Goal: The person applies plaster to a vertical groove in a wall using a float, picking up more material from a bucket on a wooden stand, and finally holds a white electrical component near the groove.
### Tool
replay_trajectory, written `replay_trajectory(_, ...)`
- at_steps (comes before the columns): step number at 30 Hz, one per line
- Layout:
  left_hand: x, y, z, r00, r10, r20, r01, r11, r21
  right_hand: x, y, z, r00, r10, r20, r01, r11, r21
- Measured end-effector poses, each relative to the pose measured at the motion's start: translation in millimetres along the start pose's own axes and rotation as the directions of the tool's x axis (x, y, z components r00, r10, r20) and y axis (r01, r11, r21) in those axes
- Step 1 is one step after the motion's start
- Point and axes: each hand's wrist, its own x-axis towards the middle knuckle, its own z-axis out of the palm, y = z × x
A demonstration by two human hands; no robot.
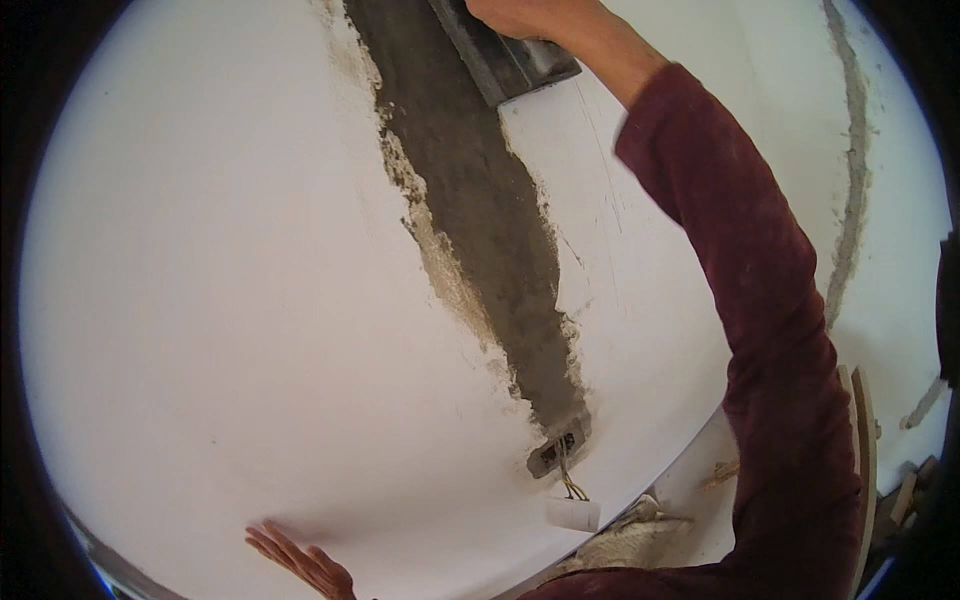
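My right hand (540, 20) is closed at the upper edge, holding a dark plastering trowel (515, 68); its grip is partly cut off by the frame. The blade lies at the right side of a long strip of grey-brown mortar (485, 215) that runs down the white wall (230, 270). Ragged, chipped edges border this strip. At the lower left, my left hand (305, 565) has its fingers stretched out beside the wall, holding nothing. Whether its palm touches the surface I cannot tell.
Below the mortar strip is a recessed socket box (558, 450). Thin wires (573, 488) come out of it to a hanging white socket (573, 514). Another grey mortar line (853, 150) runs down the wall at right. Rubble and wood pieces (905, 495) lie at lower right.
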Motion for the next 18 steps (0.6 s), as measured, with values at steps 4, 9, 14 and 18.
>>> replay_trajectory(4, -16.2, -32.1, 22.5, 0.988, 0.021, -0.151, -0.021, 1.0, 0.003, -72.0, 5.9, 71.9, 0.97, -0.197, -0.146, 0.173, 0.972, -0.162)
replay_trajectory(9, -8.2, -6.4, 33.8, 0.974, 0.055, -0.219, -0.054, 0.998, 0.011, -4.5, 18.2, 41.1, 0.956, -0.242, -0.166, 0.19, 0.941, -0.279)
replay_trajectory(14, -12.6, -20.9, 29.5, 0.976, 0.031, -0.216, -0.035, 0.999, -0.013, -87.3, -13.7, 75.2, 0.973, -0.204, -0.112, 0.19, 0.974, -0.126)
replay_trajectory(18, -7.6, -17.3, 19.8, 0.976, 0.019, -0.219, -0.022, 1.0, -0.013, -57.9, -10.1, 67.6, 0.992, -0.09, -0.088, 0.071, 0.977, -0.199)
